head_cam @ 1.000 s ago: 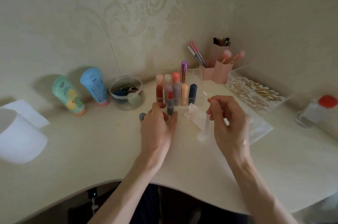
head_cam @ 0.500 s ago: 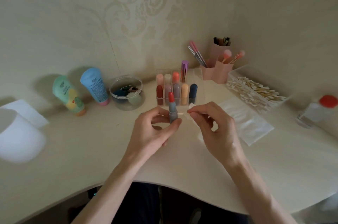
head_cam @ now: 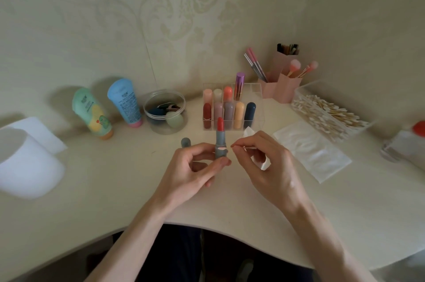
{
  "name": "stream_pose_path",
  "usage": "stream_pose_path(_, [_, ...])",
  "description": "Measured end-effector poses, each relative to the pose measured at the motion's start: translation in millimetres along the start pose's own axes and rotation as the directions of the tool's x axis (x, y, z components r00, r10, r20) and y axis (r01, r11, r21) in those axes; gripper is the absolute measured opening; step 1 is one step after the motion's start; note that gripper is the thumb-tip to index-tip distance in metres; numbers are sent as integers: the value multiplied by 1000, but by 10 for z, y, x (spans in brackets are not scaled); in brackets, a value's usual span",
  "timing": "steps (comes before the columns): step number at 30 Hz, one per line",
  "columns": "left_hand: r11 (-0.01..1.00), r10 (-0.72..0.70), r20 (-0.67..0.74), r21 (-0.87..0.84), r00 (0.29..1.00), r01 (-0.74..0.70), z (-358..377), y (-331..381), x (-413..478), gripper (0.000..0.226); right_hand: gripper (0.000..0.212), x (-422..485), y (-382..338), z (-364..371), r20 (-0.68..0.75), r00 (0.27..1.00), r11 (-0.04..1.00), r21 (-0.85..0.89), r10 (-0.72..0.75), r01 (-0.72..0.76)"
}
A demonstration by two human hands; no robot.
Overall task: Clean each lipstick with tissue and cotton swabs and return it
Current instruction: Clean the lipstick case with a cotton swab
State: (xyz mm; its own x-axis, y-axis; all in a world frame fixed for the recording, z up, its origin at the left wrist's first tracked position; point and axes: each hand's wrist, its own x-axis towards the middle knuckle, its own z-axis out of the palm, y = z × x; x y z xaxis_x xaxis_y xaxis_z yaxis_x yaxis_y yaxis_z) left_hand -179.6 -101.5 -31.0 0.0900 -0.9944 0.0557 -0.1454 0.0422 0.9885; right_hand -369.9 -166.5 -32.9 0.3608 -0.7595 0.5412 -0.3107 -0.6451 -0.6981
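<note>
Nearest, dead centre: the left hand (head_cam: 197, 171) pinches a matte grey-blue lipstick tube (head_cam: 220, 143) upright between thumb and fingers, with a glossy red bullet poking out the top. Just right of it, the right hand (head_cam: 269, 166) pinches a thin cotton swab (head_cam: 247, 148). Its tip sits close to the tube, though I can't tell if it touches. A scrap of white tissue (head_cam: 264, 165) is tucked under the curled fingers.

A rounded grey-blue cap (head_cam: 185, 142) stands on the smooth cream tabletop (head_cam: 115, 189) just left. Further back there's a clear acrylic organiser (head_cam: 257, 106) of rounded lipsticks, and to its right a clear plastic box of wooden-stick swabs (head_cam: 326, 113). Over at the left are a green squeeze tube (head_cam: 92, 113) and a blue squeeze tube (head_cam: 125, 102), print too blurry to read.
</note>
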Motion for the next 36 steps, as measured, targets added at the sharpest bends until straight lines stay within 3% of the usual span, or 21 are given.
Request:
stream_pose_path(14, [998, 44, 92, -38, 995, -40, -17, -66, -3, 18, 20, -6, 63, -3, 137, 984, 965, 223, 113, -141])
stream_pose_path(29, [993, 60, 118, -107, 991, -48, -19, -63, -12, 24, 15, -18, 30, 15, 81, 991, 968, 221, 104, -120])
stream_pose_path(36, [996, 78, 112, -59, 991, -72, -15, -67, -3, 18, 14, 2, -37, 10, 118, 971, 913, 333, 209, -237])
